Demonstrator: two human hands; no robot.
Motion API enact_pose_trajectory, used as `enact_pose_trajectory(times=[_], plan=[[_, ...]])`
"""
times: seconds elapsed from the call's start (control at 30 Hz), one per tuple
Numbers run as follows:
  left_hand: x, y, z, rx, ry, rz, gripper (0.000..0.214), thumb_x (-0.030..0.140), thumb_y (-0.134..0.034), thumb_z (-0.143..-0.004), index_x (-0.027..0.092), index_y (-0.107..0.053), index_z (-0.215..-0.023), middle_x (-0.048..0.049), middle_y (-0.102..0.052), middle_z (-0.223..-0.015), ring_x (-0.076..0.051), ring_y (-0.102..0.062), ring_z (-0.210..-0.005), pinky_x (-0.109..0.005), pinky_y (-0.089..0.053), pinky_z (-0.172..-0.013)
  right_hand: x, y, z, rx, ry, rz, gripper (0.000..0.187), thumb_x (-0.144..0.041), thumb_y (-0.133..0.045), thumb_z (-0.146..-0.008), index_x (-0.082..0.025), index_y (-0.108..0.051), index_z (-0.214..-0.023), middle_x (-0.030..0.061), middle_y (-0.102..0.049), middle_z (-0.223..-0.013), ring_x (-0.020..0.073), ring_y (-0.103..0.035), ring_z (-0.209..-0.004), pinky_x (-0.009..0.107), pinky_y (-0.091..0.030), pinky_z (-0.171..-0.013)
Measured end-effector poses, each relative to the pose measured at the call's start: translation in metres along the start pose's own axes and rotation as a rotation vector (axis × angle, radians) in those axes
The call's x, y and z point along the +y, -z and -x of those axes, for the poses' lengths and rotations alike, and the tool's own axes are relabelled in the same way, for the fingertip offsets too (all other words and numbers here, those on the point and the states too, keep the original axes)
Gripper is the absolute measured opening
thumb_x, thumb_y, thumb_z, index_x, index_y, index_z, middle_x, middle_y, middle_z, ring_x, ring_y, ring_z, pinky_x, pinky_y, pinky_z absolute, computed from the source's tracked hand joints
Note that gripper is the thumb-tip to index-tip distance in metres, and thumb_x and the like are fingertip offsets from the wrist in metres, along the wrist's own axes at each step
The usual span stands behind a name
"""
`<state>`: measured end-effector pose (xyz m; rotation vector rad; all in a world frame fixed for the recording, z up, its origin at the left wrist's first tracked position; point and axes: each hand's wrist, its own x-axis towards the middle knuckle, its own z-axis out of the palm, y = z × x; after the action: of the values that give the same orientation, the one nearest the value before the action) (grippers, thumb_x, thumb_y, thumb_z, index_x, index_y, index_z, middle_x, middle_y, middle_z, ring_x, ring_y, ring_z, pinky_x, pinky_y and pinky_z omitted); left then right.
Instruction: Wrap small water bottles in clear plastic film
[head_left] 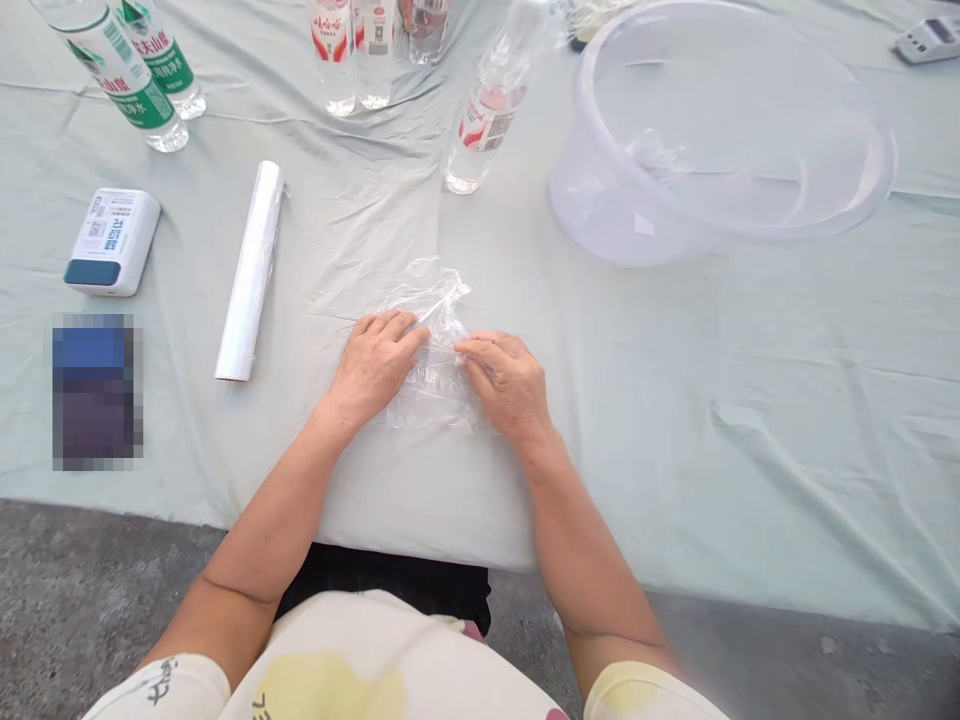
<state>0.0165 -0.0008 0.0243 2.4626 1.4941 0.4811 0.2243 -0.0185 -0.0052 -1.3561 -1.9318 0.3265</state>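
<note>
A thin, crumpled piece of clear plastic, which looks like a plastic bag [435, 385], lies on the cloth in front of me. My left hand [377, 362] rests palm down on its left side, fingers bent and thumb close to the index finger, gripping the plastic there. On the other side, my right hand [506, 378] pinches the plastic between thumb and fingertips. The upper part of the plastic bunches up beyond my fingers. Left of my hands lies a white roll of plastic film [250, 270], set at a slant.
A pale green cloth [637, 450] covers the table. A translucent basin [622, 210] holding crumpled clear plastic stands at right. Water bottles [484, 130] stand along the back. At left are a white box-shaped device [112, 240] and a blurred-out patch. A small grey device [928, 40] sits far right.
</note>
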Motion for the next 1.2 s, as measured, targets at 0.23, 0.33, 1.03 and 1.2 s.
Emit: enact_pose_trajectory(times=[0.23, 0.33, 1.03, 1.2], plan=[[0.004, 0.014, 0.005, -0.215, 0.201, -0.022, 0.068, 0.039, -0.077, -0.082, 0.022, -0.051, -0.142, -0.0176, -0.04, -0.16, -0.032, -0.035, -0.149, -0.049, -0.029, -0.117, 0.03, 0.04, -0.01, 0.371, -0.619, -0.341, 0.013, -0.033, -0.069, -0.08, -0.02, -0.07, -0.083, -0.0022, -0.064, -0.072, 0.0125, -0.06, -0.061, 0.03, -0.052, -0.065], [0.006, 0.017, 0.006, -0.223, 0.22, -0.041, 0.08, 0.047, -0.082, -0.076, 0.025, -0.048, -0.145, -0.0169, -0.039, -0.16, -0.033, -0.036, -0.147, -0.05, -0.03, -0.114, 0.05, 0.048, -0.011, 0.488, -0.721, -0.349, 0.012, -0.029, -0.069, -0.076, -0.018, -0.067, -0.081, -0.0022, -0.062, -0.073, 0.011, -0.058, -0.06, 0.028, -0.049, -0.062], [0.001, 0.007, 0.008, -0.202, 0.319, 0.027, 0.108, 0.066, -0.09, -0.05, 0.03, -0.051, -0.144, -0.0175, -0.033, -0.162, -0.036, -0.041, -0.138, -0.049, -0.039, -0.104, -0.066, -0.073, -0.289, -0.118, -0.045, 0.132, 0.07, -0.005, -0.06, -0.079, -0.015, -0.045, -0.147, 0.0202, -0.044, -0.155, 0.0316, -0.044, -0.145, 0.052, -0.041, -0.115], [0.0, 0.008, 0.007, -0.231, 0.323, 0.079, 0.11, 0.065, -0.09, -0.051, 0.028, -0.05, -0.146, -0.0193, -0.028, -0.165, -0.038, -0.038, -0.142, -0.052, -0.038, -0.107, -0.071, -0.096, -0.399, -0.038, -0.063, 0.242, 0.053, 0.004, -0.046, -0.084, 0.0, -0.048, -0.137, 0.0266, -0.018, -0.165, 0.0236, -0.021, -0.156, 0.047, -0.025, -0.119]])
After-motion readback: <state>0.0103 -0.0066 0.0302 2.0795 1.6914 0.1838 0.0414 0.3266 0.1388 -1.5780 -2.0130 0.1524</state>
